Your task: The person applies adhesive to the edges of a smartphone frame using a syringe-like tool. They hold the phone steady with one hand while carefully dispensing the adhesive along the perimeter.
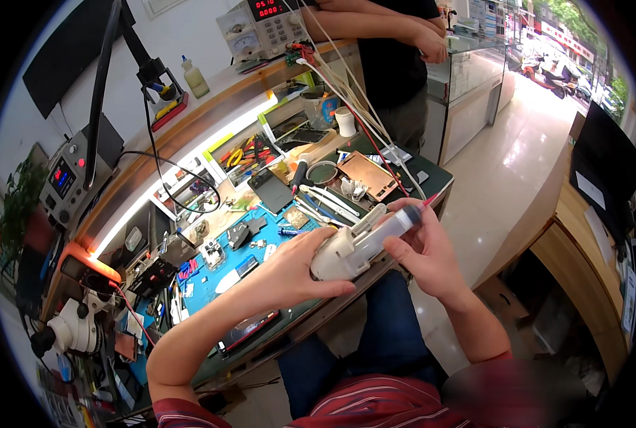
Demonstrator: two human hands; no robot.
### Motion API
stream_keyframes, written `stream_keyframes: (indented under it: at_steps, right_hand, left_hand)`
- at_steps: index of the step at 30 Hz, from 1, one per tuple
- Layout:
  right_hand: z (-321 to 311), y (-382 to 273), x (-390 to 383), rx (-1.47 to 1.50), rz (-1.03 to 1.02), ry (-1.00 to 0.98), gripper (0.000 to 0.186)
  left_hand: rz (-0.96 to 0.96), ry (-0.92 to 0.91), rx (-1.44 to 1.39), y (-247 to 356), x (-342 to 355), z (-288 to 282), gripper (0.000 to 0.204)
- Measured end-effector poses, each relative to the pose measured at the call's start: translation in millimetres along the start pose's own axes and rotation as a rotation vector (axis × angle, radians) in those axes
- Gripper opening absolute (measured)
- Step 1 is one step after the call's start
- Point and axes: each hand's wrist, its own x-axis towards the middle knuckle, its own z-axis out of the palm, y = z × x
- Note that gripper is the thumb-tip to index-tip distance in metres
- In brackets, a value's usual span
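In front of my chest, above the bench's near edge, I hold a white syringe dispenser point(334, 258) fitted with a clear syringe point(377, 239). The syringe points up and to the right and ends in a dark collar and a pink needle tip point(428, 202). My left hand point(298, 267) is wrapped round the dispenser's white body, thumb along its lower side. At the front, my right hand point(435, 257) has its fingers curled behind the syringe's collar and its thumb close to the barrel. A phone with a red edge point(245, 332) lies on the bench below my left forearm.
A blue work mat point(211, 285) bears small parts and tools. Beyond it lie a tablet-like copper panel point(369, 175) and pliers point(236, 157). A microscope point(75, 324) stands at left, a power supply point(261, 32) at the back. Another person's arms point(375, 25) rest across the bench; cables hang down nearby.
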Motion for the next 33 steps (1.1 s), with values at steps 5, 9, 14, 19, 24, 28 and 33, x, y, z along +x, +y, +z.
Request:
stream_keyframes:
  at_steps: [5,9,14,19,24,28,33]
  right_hand:
    - [3,-1,-6,0.027,0.006,-0.009,0.054]
    - [2,-2,-8,0.067,0.037,-0.012,0.066]
    - [11,19,-22,-0.042,-0.165,0.271,0.077]
    - [36,32,-60,0.536,0.346,0.144,0.077]
    - [33,40,-78,0.406,0.075,0.191,0.072]
    - [7,24,-85,0.484,-0.103,0.275,0.079]
    - [-26,10,-95,0.315,-0.133,0.335,0.092]
  left_hand:
    - [-0.063,-0.122,-0.155,1,-11,8,0.077]
    - [-0.221,-0.282,-0.516,9,-17,12,0.069]
    - [-0.267,-0.112,-0.476,15,-22,30,0.073]
    - [-0.015,0.04,-0.337,17,-25,67,0.081]
    - [0.207,0.219,-0.359,34,-58,94,0.099]
    - [-0.126,0.064,-0.44,27,-117,113,0.078]
    - [-0.018,0.148,-0.425,18,-139,161,0.025]
